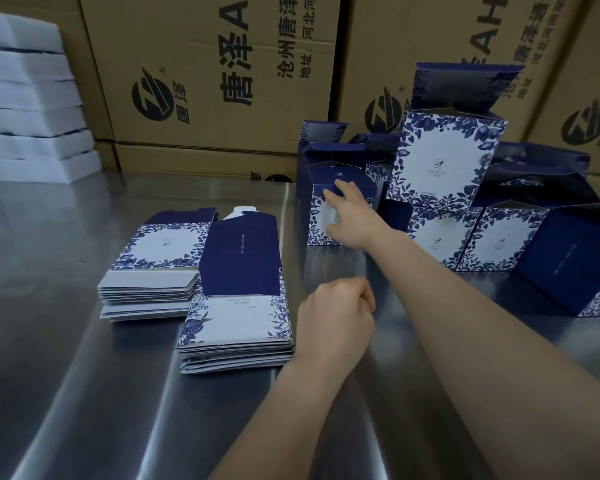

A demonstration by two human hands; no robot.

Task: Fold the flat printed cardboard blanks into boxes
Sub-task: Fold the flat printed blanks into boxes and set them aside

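Note:
Two stacks of flat blue-and-white printed blanks lie on the steel table, a far one (160, 258) and a nearer one (239, 306). My right hand (350, 213) reaches out to a folded box (321, 220). Its spread fingers lie on the box's dark top edge and its thumb touches the white front face. My left hand (336, 317) hovers just right of the nearer stack, fingers curled into a fist with nothing in it. Several more folded boxes (444, 161) are piled to the right, some with their top flaps up.
Large brown shipping cartons (205, 74) form a wall behind the table. At the far left stands a stack of white foam sheets (32, 105). The steel table (84, 393) stretches toward me, and a dark blue box (575, 265) sits at the right edge.

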